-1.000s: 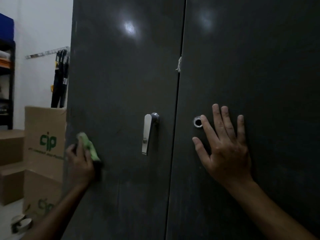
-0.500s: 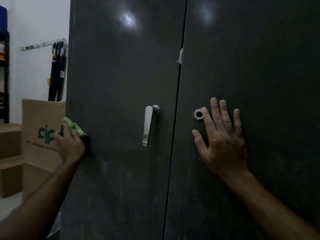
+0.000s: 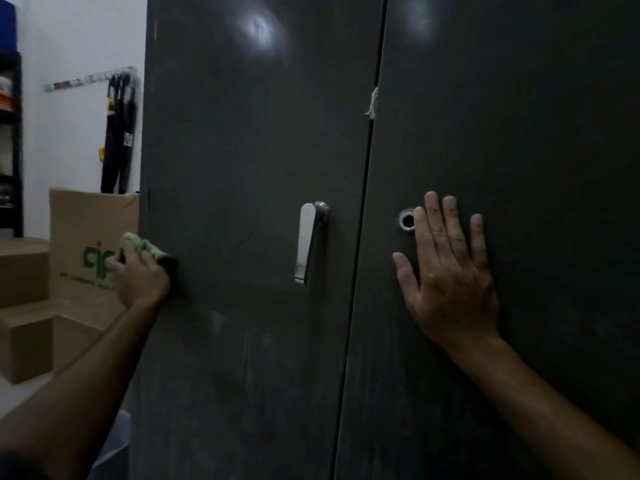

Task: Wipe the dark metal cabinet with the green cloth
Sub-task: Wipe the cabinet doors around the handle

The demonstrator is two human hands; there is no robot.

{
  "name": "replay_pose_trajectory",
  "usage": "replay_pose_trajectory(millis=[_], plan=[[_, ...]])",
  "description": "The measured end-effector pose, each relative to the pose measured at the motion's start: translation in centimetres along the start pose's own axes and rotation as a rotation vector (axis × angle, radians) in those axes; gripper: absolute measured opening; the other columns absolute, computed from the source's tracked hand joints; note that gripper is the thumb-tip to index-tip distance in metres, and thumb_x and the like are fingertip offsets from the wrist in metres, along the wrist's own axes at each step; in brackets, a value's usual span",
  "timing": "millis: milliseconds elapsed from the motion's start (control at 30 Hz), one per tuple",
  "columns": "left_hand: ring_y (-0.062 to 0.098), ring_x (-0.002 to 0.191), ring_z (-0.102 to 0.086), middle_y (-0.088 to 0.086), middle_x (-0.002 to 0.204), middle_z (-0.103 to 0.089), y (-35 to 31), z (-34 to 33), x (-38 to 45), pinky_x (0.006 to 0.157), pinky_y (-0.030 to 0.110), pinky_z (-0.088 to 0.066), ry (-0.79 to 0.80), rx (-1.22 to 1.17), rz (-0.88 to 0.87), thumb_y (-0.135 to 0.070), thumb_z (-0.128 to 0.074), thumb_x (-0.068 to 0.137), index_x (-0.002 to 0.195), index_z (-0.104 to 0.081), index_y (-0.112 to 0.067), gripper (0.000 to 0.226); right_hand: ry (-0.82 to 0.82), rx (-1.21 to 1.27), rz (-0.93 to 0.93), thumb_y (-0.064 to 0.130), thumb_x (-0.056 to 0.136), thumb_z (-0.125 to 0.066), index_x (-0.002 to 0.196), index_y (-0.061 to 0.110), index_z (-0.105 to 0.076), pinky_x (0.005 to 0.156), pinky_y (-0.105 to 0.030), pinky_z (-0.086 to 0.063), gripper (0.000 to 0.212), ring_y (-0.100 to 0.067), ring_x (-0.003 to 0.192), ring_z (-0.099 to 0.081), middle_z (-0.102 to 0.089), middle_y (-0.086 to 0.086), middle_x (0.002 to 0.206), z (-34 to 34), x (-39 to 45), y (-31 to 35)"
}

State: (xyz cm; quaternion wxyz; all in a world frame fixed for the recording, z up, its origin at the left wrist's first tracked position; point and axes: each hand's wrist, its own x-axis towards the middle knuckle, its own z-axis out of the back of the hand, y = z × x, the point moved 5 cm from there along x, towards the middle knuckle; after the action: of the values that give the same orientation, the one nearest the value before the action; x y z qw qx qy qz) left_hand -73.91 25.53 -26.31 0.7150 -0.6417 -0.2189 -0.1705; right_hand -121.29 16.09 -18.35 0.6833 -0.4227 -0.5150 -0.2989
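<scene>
The dark metal cabinet [image 3: 242,140] fills most of the view, with two tall doors meeting at a centre seam. A silver lever handle [image 3: 309,242] sits on the left door and a round keyhole [image 3: 406,220] on the right door. My left hand [image 3: 140,282] grips the bunched green cloth [image 3: 138,245] against the left door's outer edge, at handle height. My right hand [image 3: 446,271] lies flat on the right door with its fingers spread, its index finger beside the keyhole.
Cardboard boxes [image 3: 85,244] with green lettering stand stacked to the left of the cabinet. Black items [image 3: 117,133] hang from a wall rail behind them, and a dark shelf unit [image 3: 10,140] stands at the far left. A scrap of white tape [image 3: 372,103] sticks at the door seam.
My left hand with the cloth has moved left and up along the left door to its outer edge. My right hand has stayed pressed on the right door.
</scene>
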Motion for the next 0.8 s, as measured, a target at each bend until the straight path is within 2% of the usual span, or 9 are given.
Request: replay_pose_trajectory(millis=[67,167,300,400,533,600,667,733,800], plan=[[0.049,0.116,-0.046,0.031,0.141,-0.031,-2.7,-0.4,-0.7,0.103,0.049,-0.037,-0.034,-0.018,-0.11,-0.029,-0.037,0.104,0.155,-0.03,-0.012,0.054,0.002,-0.008,-0.01,0.039,0.101,-0.041,0.151,0.0,-0.029,0.122,-0.055,-0.013,0.065,-0.03,0.152,-0.013,-0.019,-0.019,0.162,-0.1,0.0,0.1],[0.041,0.121,-0.044,0.025,0.139,-0.034,-4.9,-1.3,-7.0,0.102,0.044,-0.04,-0.014,-0.081,-0.457,-0.032,-0.04,0.102,0.154,-0.032,-0.013,0.056,0.007,-0.001,-0.005,0.038,0.101,-0.041,0.152,0.001,-0.027,0.122,-0.055,-0.012,0.065,-0.031,0.152,-0.013,-0.018,-0.019,0.162,-0.2,-0.1,0.5],[0.043,0.124,-0.045,0.018,0.14,-0.032,-0.1,-1.8,-13.1,0.089,0.054,-0.051,0.094,-0.029,-0.662,-0.035,-0.039,0.099,0.15,-0.04,-0.012,0.057,0.036,-0.011,0.049,0.039,0.102,-0.039,0.154,0.004,-0.026,0.123,-0.055,-0.01,0.063,-0.031,0.152,-0.011,-0.016,-0.018,0.163,-0.3,-0.3,0.8],[0.046,0.119,-0.046,0.021,0.142,-0.032,1.7,-0.9,-9.5,0.086,0.055,-0.049,0.084,0.051,-0.559,-0.033,-0.04,0.102,0.154,-0.033,-0.016,0.055,0.045,-0.022,0.055,0.04,0.102,-0.038,0.154,0.004,-0.026,0.122,-0.055,-0.009,0.065,-0.032,0.153,-0.009,-0.015,-0.019,0.163,-0.4,-0.3,0.9],[0.048,0.119,-0.045,0.03,0.146,-0.029,-0.8,-0.7,-3.1,0.103,0.047,-0.037,-0.03,-0.017,-0.023,-0.028,-0.035,0.107,0.156,-0.028,-0.01,0.052,0.07,-0.016,0.054,0.044,0.101,-0.037,0.155,0.004,-0.023,0.123,-0.056,-0.007,0.068,-0.032,0.153,-0.006,-0.012,-0.02,0.163,-0.3,-0.3,1.0],[0.046,0.119,-0.046,0.029,0.144,-0.032,-3.4,-0.7,-4.6,0.102,0.045,-0.037,-0.055,-0.02,-0.086,-0.027,-0.035,0.106,0.155,-0.029,-0.009,0.052,0.084,0.005,0.076,0.046,0.099,-0.04,0.154,0.003,-0.024,0.122,-0.056,-0.007,0.071,-0.032,0.153,-0.005,-0.01,-0.02,0.164,-0.3,-0.5,1.3],[0.043,0.123,-0.043,0.027,0.142,-0.035,-5.1,-1.1,-9.2,0.103,0.042,-0.038,-0.007,-0.082,-0.307,-0.024,-0.041,0.105,0.155,-0.03,-0.009,0.054,0.09,0.03,0.148,0.046,0.097,-0.045,0.152,0.003,-0.029,0.121,-0.058,-0.01,0.072,-0.033,0.153,-0.006,-0.011,-0.02,0.164,0.0,-0.7,1.7],[0.041,0.13,-0.041,0.024,0.145,-0.033,-3.9,-1.6,-14.6,0.104,0.044,-0.041,0.097,-0.129,-0.491,-0.025,-0.045,0.102,0.154,-0.033,-0.011,0.055,0.089,0.069,0.21,0.046,0.094,-0.05,0.148,0.004,-0.037,0.12,-0.061,-0.012,0.07,-0.034,0.152,-0.009,-0.013,-0.02,0.163,0.5,-1.5,2.1],[0.041,0.13,-0.043,0.02,0.147,-0.031,-0.7,-1.7,-17.3,0.098,0.048,-0.046,0.198,-0.103,-0.569,-0.032,-0.042,0.099,0.154,-0.035,-0.013,0.058,0.087,0.111,0.231,0.046,0.092,-0.051,0.145,0.005,-0.043,0.118,-0.064,-0.014,0.067,-0.035,0.152,-0.012,-0.016,-0.02,0.163,1.0,-3.5,2.0]])
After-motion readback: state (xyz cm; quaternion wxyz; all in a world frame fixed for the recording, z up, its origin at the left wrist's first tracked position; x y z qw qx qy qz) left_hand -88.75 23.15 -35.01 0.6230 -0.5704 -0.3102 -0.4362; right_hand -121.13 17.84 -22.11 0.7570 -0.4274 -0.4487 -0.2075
